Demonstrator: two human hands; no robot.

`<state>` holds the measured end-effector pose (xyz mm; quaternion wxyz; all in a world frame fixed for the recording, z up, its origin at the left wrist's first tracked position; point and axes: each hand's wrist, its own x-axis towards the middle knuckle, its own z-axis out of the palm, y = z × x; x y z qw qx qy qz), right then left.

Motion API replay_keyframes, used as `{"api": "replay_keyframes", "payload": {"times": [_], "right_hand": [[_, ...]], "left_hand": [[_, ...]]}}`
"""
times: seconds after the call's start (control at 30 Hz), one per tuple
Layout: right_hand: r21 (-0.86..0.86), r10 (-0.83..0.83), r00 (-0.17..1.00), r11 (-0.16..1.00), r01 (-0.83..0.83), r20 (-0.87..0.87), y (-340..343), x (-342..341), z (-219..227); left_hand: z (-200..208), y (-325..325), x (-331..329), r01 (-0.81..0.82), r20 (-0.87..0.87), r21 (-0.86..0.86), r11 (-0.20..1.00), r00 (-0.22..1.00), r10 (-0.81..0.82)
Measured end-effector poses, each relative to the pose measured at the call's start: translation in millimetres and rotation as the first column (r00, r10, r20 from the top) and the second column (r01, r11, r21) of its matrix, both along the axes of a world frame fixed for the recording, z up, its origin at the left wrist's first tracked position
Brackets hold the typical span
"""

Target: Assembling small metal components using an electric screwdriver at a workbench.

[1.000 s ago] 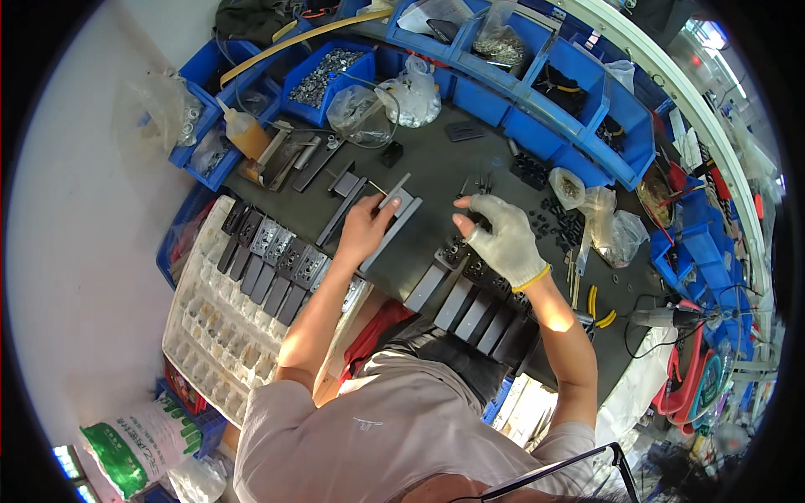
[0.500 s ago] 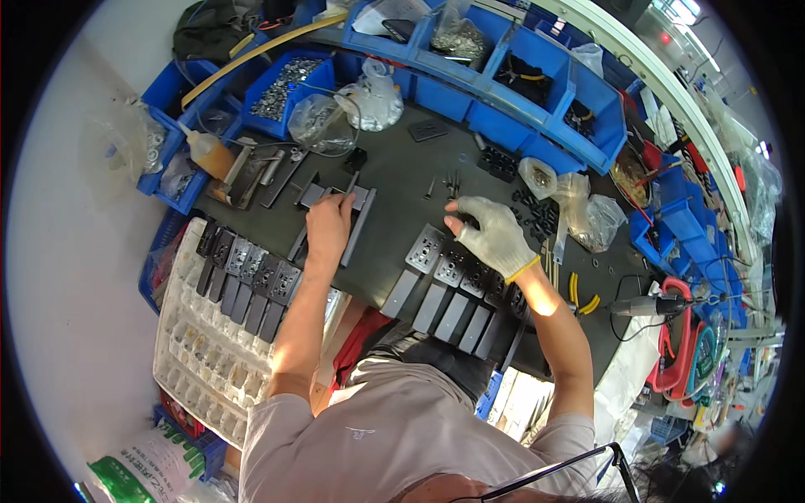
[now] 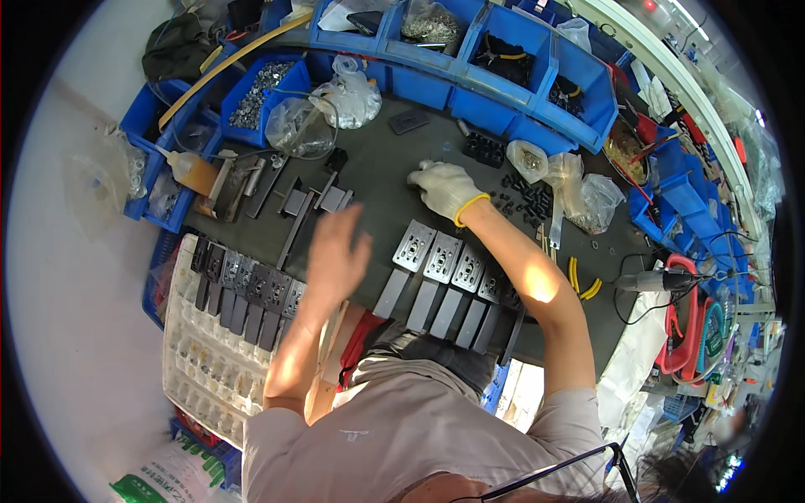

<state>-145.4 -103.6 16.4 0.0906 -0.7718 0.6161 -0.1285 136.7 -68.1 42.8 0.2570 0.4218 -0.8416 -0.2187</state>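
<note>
My bare left hand (image 3: 337, 256) is lifted off a dark metal fixture (image 3: 295, 202) with crossbars, its fingers apart and somewhat blurred, nothing visible in it. My right hand (image 3: 446, 188), in a whitish glove with a yellow cuff, is over the mat where small screws lay. Its fingers are curled together, and what they hold, if anything, is hidden. Just nearer to me stands a row of black rectangular lock-like parts (image 3: 441, 257) with long grey bars pointing my way. Several small black pieces (image 3: 528, 194) are scattered right of the glove.
At left, a white moulded tray (image 3: 205, 335) carries a row of similar parts. Blue bins (image 3: 419, 84) line the bench's back, beside plastic bags (image 3: 348, 99) and a bottle of amber liquid (image 3: 193, 172). Yellow-handled pliers (image 3: 582, 281) and a power screwdriver (image 3: 650, 282) lie at right.
My left hand has let go of the fixture and come back toward me, its fingers spreading. My right hand has moved left and away from me, over the screws, and its fingers have curled in.
</note>
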Motion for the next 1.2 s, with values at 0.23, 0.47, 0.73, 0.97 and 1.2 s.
{"api": "replay_keyframes", "payload": {"times": [0.23,0.47,0.73,0.97,1.2], "right_hand": [[-0.019,0.149,0.969,0.988,-0.155,-0.198,-10.0,5.8,4.5],[-0.209,-0.042,0.812,0.957,0.199,0.582,59.1,24.5,79.5],[-0.166,0.128,0.717,0.986,-0.018,0.685,119.3,65.7,106.9],[-0.229,0.150,0.819,0.973,-0.024,0.553,117.4,70.6,89.3],[-0.151,0.094,0.886,0.988,-0.028,0.455,126.0,66.6,105.2]], "left_hand": [[-22.7,51.8,-51.2,0.128,0.063,0.214,0.969,0.988,-0.144],[-54.5,33.0,-34.8,0.115,-0.428,0.828,0.549,0.762,0.486],[-29.3,55.8,-20.5,0.900,-0.489,0.433,0.052,0.187,0.852],[-14.9,62.8,-21.7,0.931,-0.496,0.365,0.022,0.174,0.851],[-2.5,60.6,-22.4,0.962,-0.492,0.272,-0.003,0.143,0.859]]}}
